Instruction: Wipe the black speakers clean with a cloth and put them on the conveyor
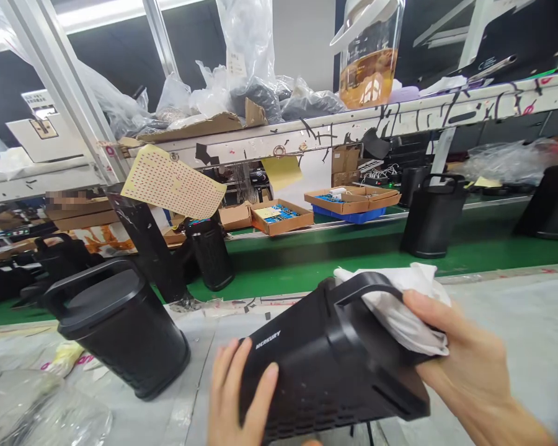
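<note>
A black portable speaker (307, 371) with "MERKURY" lettering and a carrying handle lies tilted in front of me, its handle end to the right. My left hand (237, 390) grips its lower end, with fingers and thumb on the casing. In my right hand (465, 347) is a white cloth (400, 310), bunched against the top of the speaker and passing under its handle. The tips of my right fingers are hidden behind the cloth and handle. To the left, a second black speaker (121, 328) of the same shape stands on the grey table.
Behind the grey table (506, 359) runs a green conveyor belt (279, 272) carrying more black speakers (432, 217). Cardboard trays (283, 217) of blue parts sit beyond it. Overhead, a shelf (297, 133) holds plastic bags and a jug (369, 62) of amber liquid. Clear plastic (41, 409) lies at lower left.
</note>
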{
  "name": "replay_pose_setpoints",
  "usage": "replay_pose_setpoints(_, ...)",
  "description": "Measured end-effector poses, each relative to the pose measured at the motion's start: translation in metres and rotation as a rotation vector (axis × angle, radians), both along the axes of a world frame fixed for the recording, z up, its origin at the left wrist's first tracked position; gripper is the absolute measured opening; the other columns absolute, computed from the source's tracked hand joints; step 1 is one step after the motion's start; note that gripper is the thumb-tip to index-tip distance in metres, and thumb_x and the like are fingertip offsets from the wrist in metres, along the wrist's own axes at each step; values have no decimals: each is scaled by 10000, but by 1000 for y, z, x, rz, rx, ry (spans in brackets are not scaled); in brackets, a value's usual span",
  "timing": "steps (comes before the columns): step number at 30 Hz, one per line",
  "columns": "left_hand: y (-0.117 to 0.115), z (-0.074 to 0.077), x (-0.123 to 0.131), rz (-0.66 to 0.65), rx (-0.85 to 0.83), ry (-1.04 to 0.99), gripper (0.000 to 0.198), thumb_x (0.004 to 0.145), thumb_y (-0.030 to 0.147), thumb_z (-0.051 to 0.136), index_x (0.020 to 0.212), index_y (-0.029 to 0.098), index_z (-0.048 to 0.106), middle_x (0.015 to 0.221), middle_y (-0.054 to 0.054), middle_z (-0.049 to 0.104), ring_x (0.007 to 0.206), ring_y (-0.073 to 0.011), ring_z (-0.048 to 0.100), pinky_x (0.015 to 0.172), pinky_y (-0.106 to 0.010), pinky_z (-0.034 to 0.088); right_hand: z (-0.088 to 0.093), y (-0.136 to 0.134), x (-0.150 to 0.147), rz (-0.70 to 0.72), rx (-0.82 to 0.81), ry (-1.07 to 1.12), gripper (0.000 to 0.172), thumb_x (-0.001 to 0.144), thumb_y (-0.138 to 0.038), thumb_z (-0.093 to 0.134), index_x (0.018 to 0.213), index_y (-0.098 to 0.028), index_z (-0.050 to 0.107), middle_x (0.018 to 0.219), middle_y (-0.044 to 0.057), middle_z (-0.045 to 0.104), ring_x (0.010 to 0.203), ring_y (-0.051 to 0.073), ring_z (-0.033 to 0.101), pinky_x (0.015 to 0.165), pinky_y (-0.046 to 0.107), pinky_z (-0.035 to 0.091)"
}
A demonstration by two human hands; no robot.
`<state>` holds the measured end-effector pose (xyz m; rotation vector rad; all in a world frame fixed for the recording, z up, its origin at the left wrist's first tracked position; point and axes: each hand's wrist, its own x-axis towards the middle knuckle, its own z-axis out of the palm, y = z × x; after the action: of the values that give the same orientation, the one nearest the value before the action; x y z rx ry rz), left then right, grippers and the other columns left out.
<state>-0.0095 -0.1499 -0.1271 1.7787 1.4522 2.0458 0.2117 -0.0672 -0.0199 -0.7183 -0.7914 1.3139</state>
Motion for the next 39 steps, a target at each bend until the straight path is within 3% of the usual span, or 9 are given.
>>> replay_pose_setpoints(3,12,6,39,100,74,150,985,499,467,909,1385,403,484,1542,-44,379,1404,-411,328,1166,-555,208,3,-2,-13,137,19,-66,358,463,-422,869,631,-178,667,548,17,575,477,145,540,406,237,444)
replay_pose_setpoints(6,17,7,57,265,24,221,1175,505,488,901,1492,417,266,1520,-60,410,1332,-391,426,1105,-505,315,2,2,-18,189,23,-81,331,498,-403,872,644,-172,685,543,11,584,472,120,533,408,200,426)
replay_pose_setpoints(9,15,12,49,284,-31,325,1090,554,525,867,1481,405,307,1407,-88,536,1271,-390,486,1088,-503,330,-2,11,-15,173,20,-46,314,518,-425,861,637,-191,689,564,13,619,483,142,566,435,228,468)
replay_pose_setpoints(12,15,23,27,119,-157,350,984,486,570,878,1380,398,505,1407,-99,540,1243,-430,506,1080,-548,327,-8,24,-11,122,13,-10,338,506,-464,858,573,-204,653,544,4,612,479,161,577,448,259,488)
replay_pose_setpoints(16,24,33,12,-118,-306,365,1149,352,443,936,1407,378,487,1466,-109,480,1233,-491,498,968,-560,447,-17,42,-8,91,70,-71,364,519,-489,847,598,-194,650,567,2,624,499,158,570,456,254,464)
replay_pose_setpoints(24,23,25,37,242,-233,652,1040,501,230,728,1463,307,341,1379,-113,528,1151,-354,588,888,-480,529,-34,64,1,-11,135,-213,377,653,-537,795,666,-189,652,620,-5,624,585,159,587,549,254,494)
replay_pose_setpoints(28,25,23,37,270,-225,687,1051,502,266,732,1466,289,313,1364,-135,529,1142,-368,589,875,-487,531,-29,51,13,-228,369,-475,353,911,-508,554,1050,-212,687,1041,40,699,958,208,642,936,317,491)
replay_pose_setpoints(34,28,21,45,298,-180,687,957,518,303,765,1399,294,392,1332,-157,540,1112,-385,593,865,-505,508,11,11,8,-114,944,-1338,333,957,-295,463,1251,-228,605,1212,65,665,1083,234,612,929,355,498)
replay_pose_setpoints(39,30,18,33,278,-79,599,624,685,434,718,1251,226,556,1214,-166,610,1096,-355,608,874,-462,515,12,0,7,161,1404,-1486,439,956,-384,419,1308,-164,561,1334,43,613,1400,246,371,1228,375,37)
